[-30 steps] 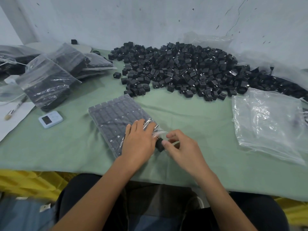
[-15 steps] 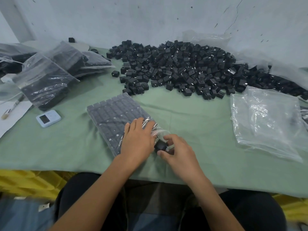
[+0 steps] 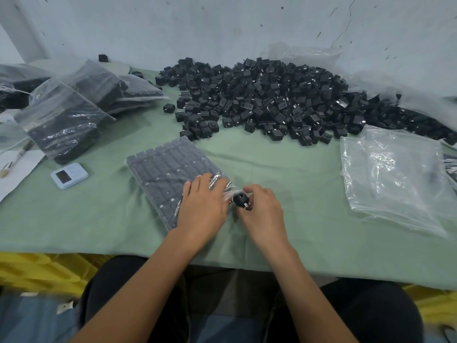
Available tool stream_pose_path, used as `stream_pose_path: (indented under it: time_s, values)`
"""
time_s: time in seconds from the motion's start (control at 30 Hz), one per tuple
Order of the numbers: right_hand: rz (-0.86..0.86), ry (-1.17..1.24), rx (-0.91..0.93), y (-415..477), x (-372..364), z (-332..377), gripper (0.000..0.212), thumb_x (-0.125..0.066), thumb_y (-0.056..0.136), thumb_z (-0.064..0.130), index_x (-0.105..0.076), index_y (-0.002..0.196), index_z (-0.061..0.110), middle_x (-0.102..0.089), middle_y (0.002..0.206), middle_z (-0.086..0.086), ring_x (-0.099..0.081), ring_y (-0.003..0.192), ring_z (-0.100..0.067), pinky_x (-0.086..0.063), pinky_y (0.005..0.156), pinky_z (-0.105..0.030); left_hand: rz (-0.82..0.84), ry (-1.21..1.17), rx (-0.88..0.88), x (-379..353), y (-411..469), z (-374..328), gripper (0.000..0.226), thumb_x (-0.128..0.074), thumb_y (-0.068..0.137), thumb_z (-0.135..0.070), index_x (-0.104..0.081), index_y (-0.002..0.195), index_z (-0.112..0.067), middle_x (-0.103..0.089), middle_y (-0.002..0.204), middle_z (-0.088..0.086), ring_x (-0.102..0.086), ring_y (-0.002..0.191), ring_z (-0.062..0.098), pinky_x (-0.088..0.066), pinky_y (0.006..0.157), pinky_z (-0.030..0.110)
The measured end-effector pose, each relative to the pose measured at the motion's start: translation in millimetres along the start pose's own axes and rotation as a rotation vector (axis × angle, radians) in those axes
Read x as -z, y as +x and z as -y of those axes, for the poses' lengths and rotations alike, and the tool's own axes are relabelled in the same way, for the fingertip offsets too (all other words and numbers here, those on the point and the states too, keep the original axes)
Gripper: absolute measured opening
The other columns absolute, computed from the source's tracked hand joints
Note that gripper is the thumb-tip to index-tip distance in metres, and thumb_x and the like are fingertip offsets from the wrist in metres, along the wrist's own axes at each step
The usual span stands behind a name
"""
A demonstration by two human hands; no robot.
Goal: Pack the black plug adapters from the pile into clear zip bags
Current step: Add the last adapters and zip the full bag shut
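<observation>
Pinching adapter (image 3: pixel 240 200), right hand (image 3: pixel 262 209); left hand (image 3: pixel 202 206) flat on zip bag (image 3: pixel 170 169).

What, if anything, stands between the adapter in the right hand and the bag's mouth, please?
Nothing visible: the right hand pinches the black plug adapter at the mouth of the zip bag, which the left hand presses flat.

I see bare forearms (image 3: pixel 148 276) running back from the left hand (image 3: pixel 202 209) and right hand (image 3: pixel 262 211); below them, black trousers (image 3: pixel 366 310) over both thighs.
</observation>
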State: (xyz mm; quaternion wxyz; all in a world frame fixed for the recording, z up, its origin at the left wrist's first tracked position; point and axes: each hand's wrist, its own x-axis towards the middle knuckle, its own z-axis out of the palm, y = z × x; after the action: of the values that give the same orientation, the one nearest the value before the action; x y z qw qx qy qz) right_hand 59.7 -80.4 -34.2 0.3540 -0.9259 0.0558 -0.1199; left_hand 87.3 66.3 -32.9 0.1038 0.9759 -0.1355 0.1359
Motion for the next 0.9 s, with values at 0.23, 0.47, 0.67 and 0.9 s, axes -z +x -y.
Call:
stream_pose_path:
  time_s: [0.23,0.47,0.67,0.9]
  values:
    - [0.238,0.095,0.030,15.9,10.8,-13.7,0.047,-0.078,0.080,0.020,-0.062,0.124,0.025,-0.059,0.079,0.007,-0.059,0.077,-0.015,-0.046,0.075,-0.029,0.002,0.013,-0.004,0.1,0.6,-1.1,0.040,-0.043,0.100,-0.039,-0.045,0.139,-0.029,-0.043,0.137,0.004,-0.041,0.127,0.025,-0.025,0.111,0.041]
    - [0.274,0.165,0.112,24.9,16.9,-29.5,0.017,-0.073,0.087,0.024,-0.058,0.093,0.030,-0.059,0.093,0.008,-0.057,0.066,-0.005,-0.045,0.063,-0.022,0.002,0.003,-0.009,0.8,-0.8,-0.5,0.038,-0.042,0.101,-0.037,-0.046,0.137,-0.027,-0.045,0.136,0.005,-0.042,0.126,0.026,-0.026,0.111,0.043]
    - [0.312,0.229,0.142,19.6,17.5,-31.2,0.015,-0.063,0.093,0.023,-0.048,0.089,0.024,-0.055,0.068,0.006,-0.044,0.057,-0.008,-0.038,0.055,-0.023,0.022,0.000,0.007,1.3,-0.1,-1.2,0.040,-0.042,0.101,-0.037,-0.043,0.140,-0.027,-0.042,0.141,0.006,-0.039,0.131,0.027,-0.023,0.114,0.043]
    - [0.196,0.100,0.244,6.7,9.8,-29.8,0.020,-0.062,0.093,0.028,-0.044,0.101,0.029,-0.055,0.085,0.013,-0.051,0.067,-0.002,-0.035,0.061,-0.020,0.025,0.024,0.002,3.4,1.5,-3.3,0.036,-0.040,0.101,-0.039,-0.046,0.136,-0.033,-0.042,0.138,0.006,-0.039,0.130,0.026,-0.022,0.111,0.039]
